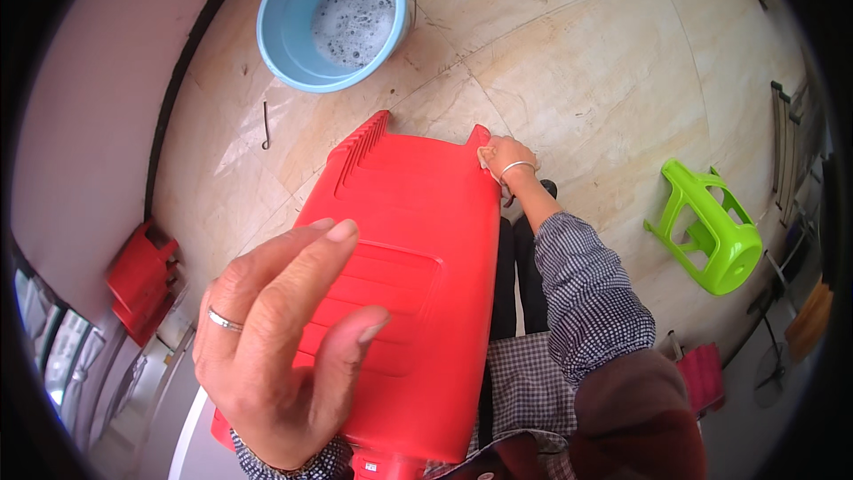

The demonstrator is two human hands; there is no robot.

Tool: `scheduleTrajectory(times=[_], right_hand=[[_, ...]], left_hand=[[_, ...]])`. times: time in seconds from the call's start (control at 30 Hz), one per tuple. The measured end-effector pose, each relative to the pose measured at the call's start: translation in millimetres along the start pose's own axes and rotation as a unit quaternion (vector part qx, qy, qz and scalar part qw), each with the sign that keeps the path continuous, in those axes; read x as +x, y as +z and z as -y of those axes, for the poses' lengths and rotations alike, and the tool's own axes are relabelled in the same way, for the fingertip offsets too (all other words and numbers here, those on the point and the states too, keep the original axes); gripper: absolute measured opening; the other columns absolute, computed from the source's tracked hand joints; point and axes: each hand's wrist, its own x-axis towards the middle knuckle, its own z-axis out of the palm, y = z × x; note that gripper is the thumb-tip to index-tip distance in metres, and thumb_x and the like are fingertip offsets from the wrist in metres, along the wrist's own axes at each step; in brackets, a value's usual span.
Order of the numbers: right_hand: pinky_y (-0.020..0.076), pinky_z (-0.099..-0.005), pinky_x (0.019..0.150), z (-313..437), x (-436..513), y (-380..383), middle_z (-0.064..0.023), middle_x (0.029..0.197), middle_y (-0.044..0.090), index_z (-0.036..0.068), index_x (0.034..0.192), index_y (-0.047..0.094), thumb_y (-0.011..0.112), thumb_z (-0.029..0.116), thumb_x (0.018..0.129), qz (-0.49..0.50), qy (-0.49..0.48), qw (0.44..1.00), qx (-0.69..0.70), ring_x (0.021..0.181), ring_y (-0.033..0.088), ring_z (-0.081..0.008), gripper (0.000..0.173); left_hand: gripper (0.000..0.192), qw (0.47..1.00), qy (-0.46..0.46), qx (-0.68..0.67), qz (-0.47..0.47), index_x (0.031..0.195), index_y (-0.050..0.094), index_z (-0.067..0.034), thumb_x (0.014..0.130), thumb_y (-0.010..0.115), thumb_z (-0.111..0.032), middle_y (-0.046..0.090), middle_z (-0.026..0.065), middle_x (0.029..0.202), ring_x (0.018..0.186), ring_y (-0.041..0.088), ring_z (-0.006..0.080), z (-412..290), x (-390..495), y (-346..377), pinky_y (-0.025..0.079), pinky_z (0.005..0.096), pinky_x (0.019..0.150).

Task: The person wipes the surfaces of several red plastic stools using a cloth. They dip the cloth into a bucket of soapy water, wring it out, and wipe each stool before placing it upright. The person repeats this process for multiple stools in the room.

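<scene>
A large red plastic stool (426,227), its ribbed legs pointing away, lies tilted across the person's lap. At its far right leg, my right hand (510,159) presses a pale cloth (488,159) against the edge; a bracelet circles that wrist. My left hand (280,327), wearing a ring, is raised over the stool's left part with thumb and fingers apart and nothing between them. Beyond the stool stands a light blue bucket (283,33) with foamy water (356,23) in it.
A green plastic stool (716,240) lies on its side on the tiled floor at the right. Red plastic stools (140,273) are by the wall at the left. A thin hooked metal rod (266,127) lies near the bucket. Something pink (701,377) is at the lower right.
</scene>
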Motion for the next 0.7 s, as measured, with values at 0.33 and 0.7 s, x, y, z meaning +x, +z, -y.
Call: scheduleTrajectory(times=[0.33, 0.7], right_hand=[[0.0494, -0.0419, 0.079, -44, -43, 40, -0.0189, 0.1, 0.067, 0.007, 0.097, 0.062, 0.062, 0.029, 0.086, -0.084, 0.024, 0.937, 0.338, 0.093, 0.064, -0.0358, 0.024], [0.0504, -0.0455, 0.082, -22, -30, 17, -0.0129, 0.111, 0.063, 0.011, 0.103, 0.061, 0.055, 0.034, 0.091, -0.036, 0.051, 0.971, 0.229, 0.1, 0.063, -0.0355, 0.026]], left_hand=[[0.047, 0.998, -0.06, 0.003, 0.001, 0.115, 0.066, -0.002, 0.091, 0.063, -0.042, 0.063, 0.0175, 0.109, 0.088, 0.064, 0.022, -18, -4, 7, 0.054, 0.0334, 0.075], [0.046, 0.999, -0.052, 0.001, 0.015, 0.116, 0.064, 0.003, 0.093, 0.061, -0.037, 0.062, 0.0179, 0.112, 0.093, 0.062, 0.0214, -24, -5, 14, 0.054, 0.035, 0.078]])
